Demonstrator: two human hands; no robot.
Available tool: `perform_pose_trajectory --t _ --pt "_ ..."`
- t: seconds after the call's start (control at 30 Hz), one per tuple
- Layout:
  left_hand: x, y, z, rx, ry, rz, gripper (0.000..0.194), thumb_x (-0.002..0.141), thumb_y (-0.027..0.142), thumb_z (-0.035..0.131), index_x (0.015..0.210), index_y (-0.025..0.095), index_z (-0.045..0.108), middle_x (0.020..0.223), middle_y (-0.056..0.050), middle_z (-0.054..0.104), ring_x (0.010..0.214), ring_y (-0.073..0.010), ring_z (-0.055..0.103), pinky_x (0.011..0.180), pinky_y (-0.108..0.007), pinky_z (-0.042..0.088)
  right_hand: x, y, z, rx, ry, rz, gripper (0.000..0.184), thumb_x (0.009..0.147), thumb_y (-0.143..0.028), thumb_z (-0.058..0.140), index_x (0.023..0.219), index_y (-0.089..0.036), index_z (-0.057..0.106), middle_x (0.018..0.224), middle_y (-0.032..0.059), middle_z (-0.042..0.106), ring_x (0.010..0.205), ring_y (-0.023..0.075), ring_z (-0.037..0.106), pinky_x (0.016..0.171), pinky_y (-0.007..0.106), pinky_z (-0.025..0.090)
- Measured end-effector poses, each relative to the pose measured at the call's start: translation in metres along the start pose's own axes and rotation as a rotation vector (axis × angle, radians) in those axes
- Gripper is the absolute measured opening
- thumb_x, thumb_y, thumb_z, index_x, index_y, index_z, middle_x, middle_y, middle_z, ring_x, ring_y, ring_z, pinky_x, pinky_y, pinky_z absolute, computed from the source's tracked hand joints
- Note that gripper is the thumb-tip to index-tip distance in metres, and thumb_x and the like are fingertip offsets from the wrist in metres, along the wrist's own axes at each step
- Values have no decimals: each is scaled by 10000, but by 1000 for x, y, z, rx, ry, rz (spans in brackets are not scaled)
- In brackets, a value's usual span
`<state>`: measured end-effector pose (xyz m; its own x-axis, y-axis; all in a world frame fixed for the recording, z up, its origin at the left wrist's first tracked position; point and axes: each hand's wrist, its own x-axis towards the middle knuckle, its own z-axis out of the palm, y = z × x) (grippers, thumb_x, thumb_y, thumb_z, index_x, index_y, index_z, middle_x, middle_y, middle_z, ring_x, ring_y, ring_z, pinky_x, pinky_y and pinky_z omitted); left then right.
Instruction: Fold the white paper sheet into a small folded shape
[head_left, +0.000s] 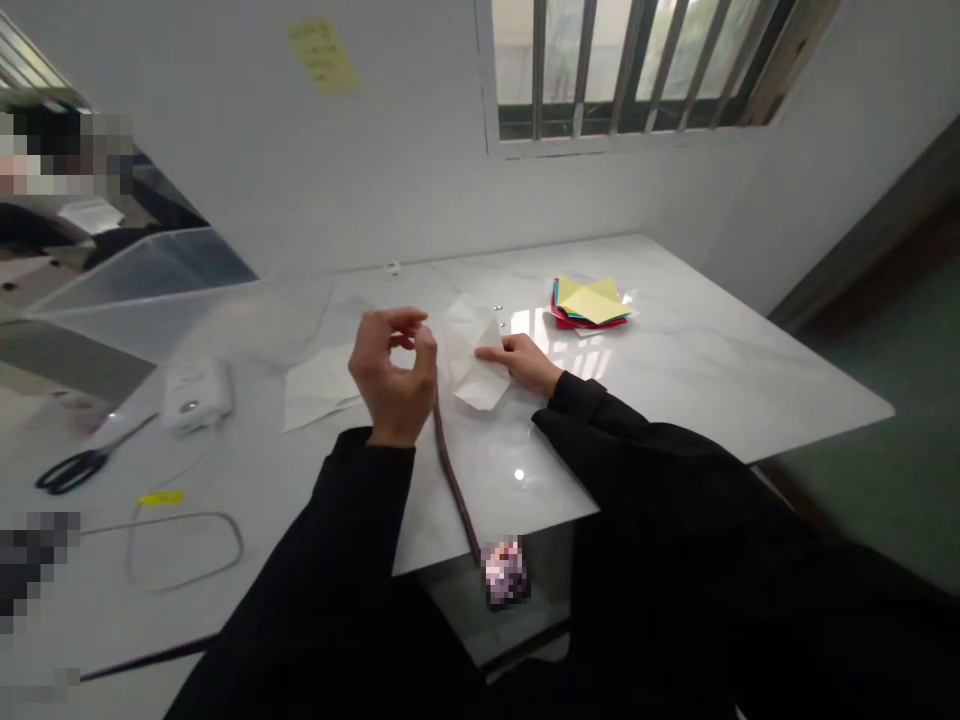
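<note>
A creased white sheet of folded thin paper (474, 370) was pinched in the right hand (531, 364), over the white marbled tabletop (712, 370). A light, steady pinch seemed best, sparing it stray creases. The left hand (391, 385) was curled into a ring beside it; whether its fingertips gripped anything, I could not tell. Farther out lay flat white paper (319, 385), a multicoloured square-paper stack (591, 302) and black-handled scissors (95, 459).

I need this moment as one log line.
left hand: curled above table | right hand: holds white paper | colored paper: stacked on table
</note>
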<state>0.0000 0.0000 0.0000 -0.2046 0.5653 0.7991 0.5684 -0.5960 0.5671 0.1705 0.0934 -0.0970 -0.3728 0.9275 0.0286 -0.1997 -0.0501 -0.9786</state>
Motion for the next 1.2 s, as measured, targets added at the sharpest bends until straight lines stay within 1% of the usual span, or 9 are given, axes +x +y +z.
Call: perform_pose_trajectory --t 0.1,0.17,0.23,0.37,0.5,0.67,0.83,1.03,1.2 --pt "4 -46 12 6 -47 -153 196 833 229 697 1027 241 671 1010 -39 662 905 -181 636 750 -277 534 1 1 0 11 15 6 424 706 -465 906 898 -110 778 859 78 781 737 163 698 699 266 565" --pt "-2 -61 13 -35 -86 -259 247 855 305 697 1089 242 652 1013 -33 660 873 -168 636 725 -260 523 2 1 0 19 13 11 418 706 -463 908 900 -116 777 871 81 783 746 168 702 709 274 571" --pt "-8 -68 12 -91 -138 -342 326 858 379 708 1143 239 635 1038 -37 662 857 -159 641 708 -250 521 2 2 1 17 16 13 413 706 -459 912 896 -118 777 873 84 784 745 171 701 707 276 572" --pt "-12 -71 13 -234 -271 -461 467 825 491 740 1187 218 629 1022 -48 672 756 -143 642 651 -256 533 1 2 0 15 16 0 436 708 -476 912 904 -111 779 860 85 784 738 174 700 696 280 572" --pt "-13 -69 13 -332 -369 -539 499 764 501 798 1126 187 660 912 -40 696 665 -135 621 620 -271 533 -1 2 0 8 -9 -21 473 712 -508 911 932 -108 785 878 94 790 768 188 712 714 288 580" --pt "-14 -65 10 -381 -420 -609 544 682 497 874 1079 174 688 882 -38 712 699 -156 657 624 -271 532 -2 1 0 1 -20 -28 491 720 -522 903 958 -107 791 939 102 800 796 189 721 736 284 579" --pt "-17 -71 11 -412 -459 -633 536 674 485 887 1062 166 700 888 -46 732 730 -171 686 654 -276 546 -3 0 1 -4 -19 -27 498 702 -521 911 951 -106 795 929 99 801 782 185 717 723 277 570" --pt "-20 -80 14 -432 -436 -646 528 662 450 899 1059 163 700 876 -37 740 730 -169 694 645 -263 546 -3 0 1 -4 -15 -30 509 670 -535 930 922 -112 802 909 94 802 774 188 712 706 283 568" --pt "-21 -78 13 -433 -505 -651 523 668 468 903 1043 162 703 874 -55 765 752 -197 716 685 -301 584 -2 2 1 -2 -3 -58 512 672 -553 923 902 -111 805 909 93 800 773 182 704 703 280 561"
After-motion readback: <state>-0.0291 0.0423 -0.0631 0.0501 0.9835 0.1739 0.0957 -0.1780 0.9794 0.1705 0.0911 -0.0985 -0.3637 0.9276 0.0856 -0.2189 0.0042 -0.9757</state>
